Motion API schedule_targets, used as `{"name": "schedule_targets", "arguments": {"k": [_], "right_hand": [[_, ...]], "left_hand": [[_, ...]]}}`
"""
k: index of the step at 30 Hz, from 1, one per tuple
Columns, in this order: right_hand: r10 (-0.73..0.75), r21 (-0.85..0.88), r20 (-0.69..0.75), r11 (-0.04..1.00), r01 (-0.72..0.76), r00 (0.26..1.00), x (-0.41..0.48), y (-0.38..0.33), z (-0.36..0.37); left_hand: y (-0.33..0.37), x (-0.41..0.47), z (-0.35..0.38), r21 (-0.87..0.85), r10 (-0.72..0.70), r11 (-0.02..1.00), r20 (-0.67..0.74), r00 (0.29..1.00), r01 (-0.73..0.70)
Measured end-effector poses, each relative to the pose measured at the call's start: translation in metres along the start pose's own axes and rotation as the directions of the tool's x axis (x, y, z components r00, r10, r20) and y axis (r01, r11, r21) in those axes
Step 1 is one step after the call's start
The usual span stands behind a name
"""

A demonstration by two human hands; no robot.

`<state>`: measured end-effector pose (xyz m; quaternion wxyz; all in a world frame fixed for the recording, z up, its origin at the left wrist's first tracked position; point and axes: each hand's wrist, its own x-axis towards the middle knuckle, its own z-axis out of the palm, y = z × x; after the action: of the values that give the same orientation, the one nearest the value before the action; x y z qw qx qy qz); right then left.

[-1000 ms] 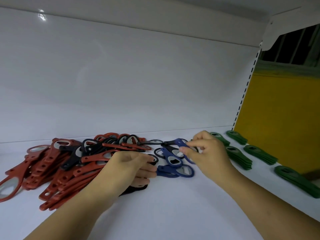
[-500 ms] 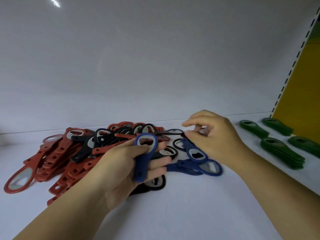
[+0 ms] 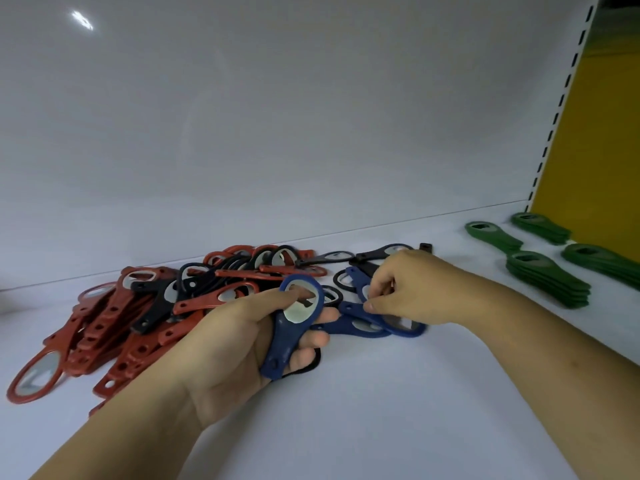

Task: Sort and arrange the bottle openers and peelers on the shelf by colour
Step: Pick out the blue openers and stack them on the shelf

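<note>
Closest to us, our left hand (image 3: 228, 344) grasps a blue opener (image 3: 294, 327). The fingers are curled under its handle, the thumb lies across its ring, and it is lifted a little above the white shelf (image 3: 346, 427). Just to the right, our right hand (image 3: 415, 292) pinches the handle of a second blue opener (image 3: 351, 309), which lies on the shelf and touches other blue ones. To the left of the hands is the red pile (image 3: 114, 317), with black openers (image 3: 156, 306) mixed into it. More black ones lie behind the right hand. Well apart, at the far right, the green stacks (image 3: 547, 278) stand in neat rows. Behind everything is the white back wall (image 3: 277, 133), and a yellow panel (image 3: 606, 133) is at the right edge.
</note>
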<state>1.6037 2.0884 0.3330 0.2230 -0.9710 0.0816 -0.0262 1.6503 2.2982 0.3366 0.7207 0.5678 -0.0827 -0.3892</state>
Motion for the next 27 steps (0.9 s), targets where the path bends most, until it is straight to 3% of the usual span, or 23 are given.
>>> {"name": "schedule_targets", "arguments": {"k": [2, 4, 6, 8, 11, 14, 19, 21, 23, 25, 27], "right_hand": [[-0.016, -0.059, -0.107, 0.998, 0.01, 0.994, 0.002, -0.001, 0.002], [-0.018, -0.054, -0.325, 0.999, 0.0, 0.946, 0.003, -0.002, -0.001], [0.04, 0.115, -0.532, 0.993, 0.025, 0.846, 0.002, -0.003, -0.008], [0.097, 0.34, -0.577, 0.931, 0.131, 0.811, -0.001, -0.007, -0.015], [-0.031, 0.483, -0.405, 0.841, 0.243, 0.914, -0.006, -0.019, -0.011], [-0.136, 0.511, -0.231, 0.826, 0.239, 0.963, -0.013, -0.034, 0.006], [-0.07, 0.615, -0.234, 0.762, 0.203, 0.97, -0.013, -0.038, 0.008], [-0.021, 0.442, -0.281, 0.885, 0.148, 0.96, -0.008, -0.028, 0.003], [0.025, 0.169, -0.222, 0.986, 0.013, 0.975, -0.006, -0.019, 0.002], [0.053, -0.004, -0.097, 0.999, -0.053, 0.994, -0.006, -0.014, 0.003], [0.044, -0.055, -0.019, 0.997, -0.045, 0.999, -0.008, -0.018, 0.006]], "left_hand": [[0.002, -0.002, -0.001, -0.01, -0.005, 1.0, -0.001, 1.0, 0.005], [0.003, -0.005, 0.0, -0.035, -0.002, 0.999, -0.004, 1.0, 0.002], [0.003, -0.005, 0.0, -0.068, -0.007, 0.998, 0.007, 1.0, 0.008], [0.002, -0.004, 0.001, -0.085, -0.011, 0.996, 0.019, 1.0, 0.012], [0.0, -0.005, 0.003, -0.073, -0.028, 0.997, 0.066, 0.997, 0.033], [-0.001, -0.007, 0.005, -0.016, -0.087, 0.996, 0.165, 0.982, 0.091], [0.0, -0.012, 0.002, 0.126, -0.001, 0.992, 0.215, 0.977, -0.027], [0.001, -0.009, 0.001, 0.059, 0.026, 0.998, 0.2, 0.979, -0.038], [0.003, -0.006, 0.002, -0.007, 0.042, 0.999, 0.194, 0.98, -0.041], [0.003, -0.002, 0.001, -0.01, 0.037, 0.999, 0.21, 0.977, -0.035], [0.002, 0.001, -0.001, -0.002, 0.011, 1.0, 0.22, 0.975, -0.011]]}}
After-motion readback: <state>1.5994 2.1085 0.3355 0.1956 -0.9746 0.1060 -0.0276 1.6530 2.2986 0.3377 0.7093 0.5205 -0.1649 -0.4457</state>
